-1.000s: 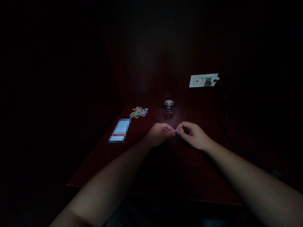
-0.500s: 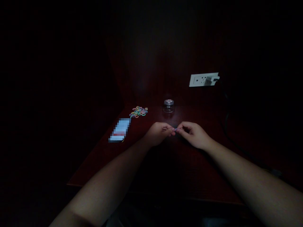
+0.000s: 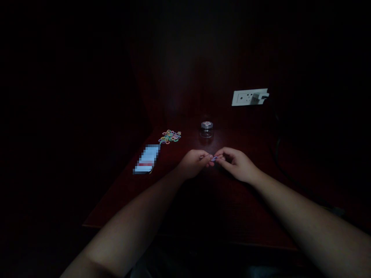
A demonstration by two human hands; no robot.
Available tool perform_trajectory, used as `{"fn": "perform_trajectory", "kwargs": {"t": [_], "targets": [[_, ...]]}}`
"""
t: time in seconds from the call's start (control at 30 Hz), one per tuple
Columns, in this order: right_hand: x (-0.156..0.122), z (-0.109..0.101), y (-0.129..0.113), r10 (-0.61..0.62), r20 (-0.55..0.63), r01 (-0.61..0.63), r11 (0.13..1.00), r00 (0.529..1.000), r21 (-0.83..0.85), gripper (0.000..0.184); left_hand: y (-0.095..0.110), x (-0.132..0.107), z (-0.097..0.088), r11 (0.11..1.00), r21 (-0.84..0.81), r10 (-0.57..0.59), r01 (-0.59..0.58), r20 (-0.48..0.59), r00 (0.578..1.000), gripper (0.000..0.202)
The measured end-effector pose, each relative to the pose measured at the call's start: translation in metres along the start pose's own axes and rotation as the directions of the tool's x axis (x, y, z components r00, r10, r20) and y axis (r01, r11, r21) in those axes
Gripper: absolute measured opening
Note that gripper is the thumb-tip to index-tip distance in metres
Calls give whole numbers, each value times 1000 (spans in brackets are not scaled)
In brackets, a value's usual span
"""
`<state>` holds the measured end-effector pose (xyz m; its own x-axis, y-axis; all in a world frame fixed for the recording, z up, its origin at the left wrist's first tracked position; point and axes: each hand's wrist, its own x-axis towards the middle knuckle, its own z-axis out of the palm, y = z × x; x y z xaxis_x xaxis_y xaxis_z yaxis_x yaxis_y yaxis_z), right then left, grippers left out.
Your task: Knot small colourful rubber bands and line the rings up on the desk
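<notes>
Between my fingertips is a small purple hair tie (image 3: 214,158), looped like the bands in the pile. My left hand (image 3: 194,163) pinches it from the left, thumb against fingers. From the right, my right hand (image 3: 235,163) grips its other side between thumb and fingertips. Beyond my hands a clear round jar (image 3: 206,130) stands upright with its lid on. To the left lies a pile of pastel hair ties (image 3: 169,136) in several colours.
A phone (image 3: 147,159) with a lit, blurred screen lies at the table's left side. The dark red table (image 3: 203,208) meets a wall at the back. A white socket panel (image 3: 249,97) with a plugged-in charger is on that wall; a dark cable (image 3: 292,180) runs down the right.
My right fingers have shifted slightly up and open a little, so more of the purple hair tie shows between my hands. The other things stay in place.
</notes>
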<state>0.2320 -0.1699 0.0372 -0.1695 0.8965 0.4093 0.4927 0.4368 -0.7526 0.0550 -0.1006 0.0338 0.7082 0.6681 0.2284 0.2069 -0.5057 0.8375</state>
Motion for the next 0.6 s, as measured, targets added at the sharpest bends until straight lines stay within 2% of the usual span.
{"fn": "perform_trajectory", "kwargs": {"t": [0.2, 0.47, 0.6], "targets": [[0, -2, 0, 33, 2, -33, 994, 999, -102, 21, -1, 1, 1, 1000, -20, 5, -5, -10, 1000, 33], [0, -2, 2, 40, -15, -42, 990, 999, -137, 19, -1, 1, 2, 994, -90, 49, -56, -69, 996, 30], [0, -2, 3, 41, -22, -44, 988, 999, -148, 19, 3, 0, 2, 990, -135, 22, -30, -63, 998, 26]]}}
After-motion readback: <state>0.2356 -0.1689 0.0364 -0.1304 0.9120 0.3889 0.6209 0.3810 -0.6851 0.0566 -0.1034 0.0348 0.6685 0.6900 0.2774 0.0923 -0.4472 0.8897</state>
